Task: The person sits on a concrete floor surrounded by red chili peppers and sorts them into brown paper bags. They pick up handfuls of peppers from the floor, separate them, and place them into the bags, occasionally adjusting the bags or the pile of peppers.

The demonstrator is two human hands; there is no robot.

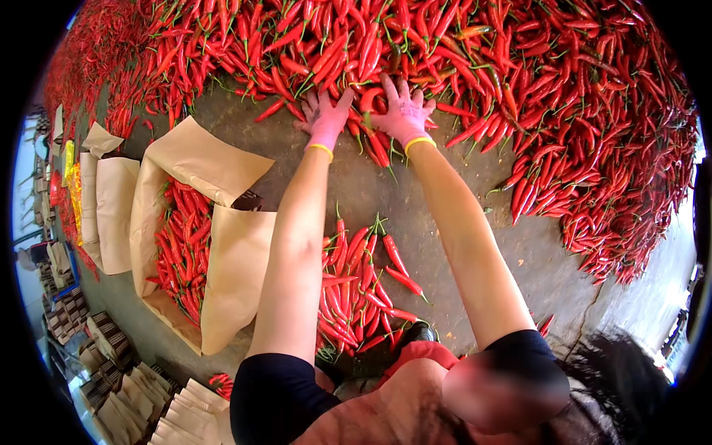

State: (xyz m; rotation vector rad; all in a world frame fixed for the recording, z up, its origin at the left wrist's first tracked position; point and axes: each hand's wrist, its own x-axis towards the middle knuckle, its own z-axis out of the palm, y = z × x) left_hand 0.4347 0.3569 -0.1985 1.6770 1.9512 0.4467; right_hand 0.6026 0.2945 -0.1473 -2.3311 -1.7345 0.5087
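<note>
Both my arms stretch forward to the near edge of a large heap of red chili peppers (356, 44). My left hand (325, 119), in a pink glove with a yellow cuff, has its fingers spread against the peppers at the heap's edge. Beside it, my right hand (405, 113), gloved alike, lies with fingers spread on the heap's edge. Several chilies lie on the floor between the two hands. Nothing is visibly gripped by either hand; what is under the palms is hidden. A smaller pile of chilies (356, 289) lies between my forearms, close to my body.
At left stands an open cardboard box (241, 274) lined with brown paper flaps, partly filled with chilies. More brown paper (116, 215) stands beyond it. Stacked crates (67, 315) and folded paper (130, 404) sit at lower left. The heap curves around along the right over the concrete floor (460, 274).
</note>
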